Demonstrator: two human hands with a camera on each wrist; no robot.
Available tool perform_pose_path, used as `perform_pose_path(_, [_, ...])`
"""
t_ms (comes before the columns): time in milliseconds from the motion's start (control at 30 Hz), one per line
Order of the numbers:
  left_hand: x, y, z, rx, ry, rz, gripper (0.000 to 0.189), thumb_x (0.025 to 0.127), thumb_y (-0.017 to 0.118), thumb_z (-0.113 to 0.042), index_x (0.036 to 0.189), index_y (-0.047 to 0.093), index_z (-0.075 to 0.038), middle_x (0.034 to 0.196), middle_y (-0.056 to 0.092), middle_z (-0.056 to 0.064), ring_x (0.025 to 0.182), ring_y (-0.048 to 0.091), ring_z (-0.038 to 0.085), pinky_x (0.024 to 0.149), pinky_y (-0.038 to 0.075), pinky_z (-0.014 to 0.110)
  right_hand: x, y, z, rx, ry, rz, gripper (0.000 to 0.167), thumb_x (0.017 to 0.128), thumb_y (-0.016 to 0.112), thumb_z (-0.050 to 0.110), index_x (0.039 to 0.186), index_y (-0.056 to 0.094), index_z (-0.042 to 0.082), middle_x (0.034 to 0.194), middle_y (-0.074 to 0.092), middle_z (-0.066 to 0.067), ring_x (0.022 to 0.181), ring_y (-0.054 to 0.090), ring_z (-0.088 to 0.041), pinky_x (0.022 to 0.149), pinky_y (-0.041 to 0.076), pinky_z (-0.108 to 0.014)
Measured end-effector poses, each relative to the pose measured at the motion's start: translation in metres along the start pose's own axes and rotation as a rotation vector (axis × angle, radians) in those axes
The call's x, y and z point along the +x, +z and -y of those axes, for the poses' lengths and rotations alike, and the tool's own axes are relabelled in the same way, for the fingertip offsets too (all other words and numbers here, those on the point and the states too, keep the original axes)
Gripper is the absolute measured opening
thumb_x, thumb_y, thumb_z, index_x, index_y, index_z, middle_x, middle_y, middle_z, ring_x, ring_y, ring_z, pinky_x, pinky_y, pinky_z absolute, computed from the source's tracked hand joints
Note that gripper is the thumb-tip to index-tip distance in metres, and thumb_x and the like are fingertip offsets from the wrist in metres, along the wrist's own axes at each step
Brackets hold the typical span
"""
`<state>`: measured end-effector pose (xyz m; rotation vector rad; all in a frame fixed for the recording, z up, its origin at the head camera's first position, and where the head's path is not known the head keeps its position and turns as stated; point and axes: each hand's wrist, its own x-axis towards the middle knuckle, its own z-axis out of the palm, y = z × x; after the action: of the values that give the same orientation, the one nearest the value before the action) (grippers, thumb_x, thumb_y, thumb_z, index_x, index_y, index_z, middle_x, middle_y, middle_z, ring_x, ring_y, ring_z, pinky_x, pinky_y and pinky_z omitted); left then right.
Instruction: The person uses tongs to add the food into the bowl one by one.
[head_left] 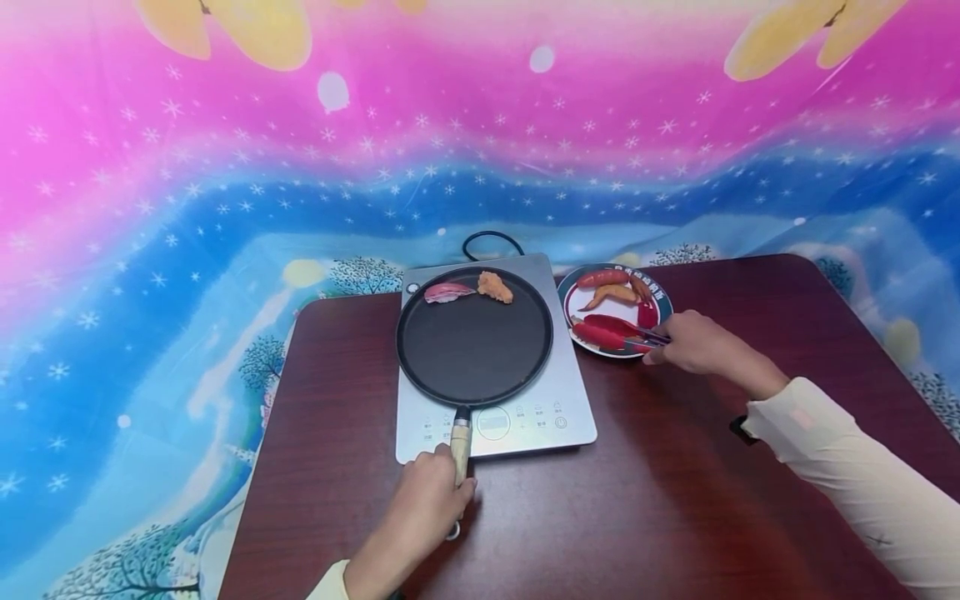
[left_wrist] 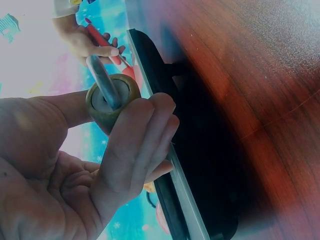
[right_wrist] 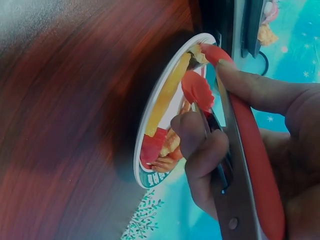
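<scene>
My left hand (head_left: pixel 431 492) grips the pale handle (head_left: pixel 461 450) of a flat black pan (head_left: pixel 472 354), its fingers curled round it. In the pan's far part lie a pink-and-white piece of meat (head_left: pixel 447 292) and a golden fried piece (head_left: pixel 495 287). At the right, my right hand (head_left: pixel 696 342) holds metal tongs (right_wrist: pixel 247 145) with red tips and a red grip. The tips stand apart over the near side of a plate (head_left: pixel 564 287). On the plate are a sausage (head_left: pixel 604 277), a chicken wing (head_left: pixel 611 294) and a long yellow piece (right_wrist: pixel 169 97).
Under the pan sits a silver induction cooker (head_left: pixel 573 392), with a black cord (head_left: pixel 491 233) looped behind it. The plate stands close to its right side on a dark red wooden table (head_left: pixel 540 517). A colourful printed cloth (head_left: pixel 450 125) hangs behind.
</scene>
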<state>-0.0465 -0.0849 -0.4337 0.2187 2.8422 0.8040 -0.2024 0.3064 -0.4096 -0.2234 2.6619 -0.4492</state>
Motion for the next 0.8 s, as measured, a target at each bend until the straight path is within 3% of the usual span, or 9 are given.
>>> perform_pose_path(300, [-0.0004, -0.0011, -0.0006, 0.026, 0.003, -0.014, 0.027, 0.083, 0.082, -0.015, 0.085, 0.061, 0.002, 0.061, 0.055, 0.006, 0.046, 0.052, 0.012, 0.041, 0.042, 0.02, 0.0015, 0.0031, -0.0016, 0.009, 0.022, -0.027, 0.05, 0.089, 0.078, 0.033, 0.112, 0.068, -0.01, 0.09, 0.069, -0.015, 0.077, 0.058, -0.025, 0.063, 0.049, -0.032])
perform_pose_path(533, [-0.0006, -0.0008, -0.0003, 0.004, -0.004, -0.004, 0.027, 0.083, 0.081, -0.014, 0.086, 0.061, 0.004, 0.062, 0.055, 0.006, 0.044, 0.051, 0.011, 0.039, 0.04, 0.017, 0.0016, 0.0042, -0.002, 0.011, 0.003, -0.048, 0.045, 0.09, 0.077, 0.031, 0.109, 0.069, -0.009, 0.086, 0.068, -0.012, 0.072, 0.056, -0.022, 0.06, 0.046, -0.032])
perform_pose_path(700, [-0.0004, -0.0012, -0.0003, -0.008, -0.012, 0.008, 0.026, 0.084, 0.08, -0.013, 0.086, 0.061, 0.004, 0.061, 0.054, 0.005, 0.043, 0.051, 0.01, 0.038, 0.04, 0.017, 0.001, 0.0037, -0.0003, 0.009, -0.001, -0.089, 0.048, 0.089, 0.078, 0.029, 0.115, 0.069, -0.01, 0.094, 0.072, -0.017, 0.076, 0.059, -0.024, 0.066, 0.055, -0.036])
perform_pose_path(800, [-0.0004, -0.0019, -0.0001, -0.009, -0.007, 0.009, 0.025, 0.084, 0.08, -0.013, 0.086, 0.06, 0.003, 0.061, 0.054, 0.005, 0.043, 0.051, 0.011, 0.038, 0.04, 0.017, 0.0005, 0.0036, 0.0003, 0.011, 0.002, -0.101, 0.046, 0.089, 0.078, 0.028, 0.113, 0.069, -0.01, 0.091, 0.072, -0.016, 0.074, 0.059, -0.023, 0.064, 0.055, -0.036])
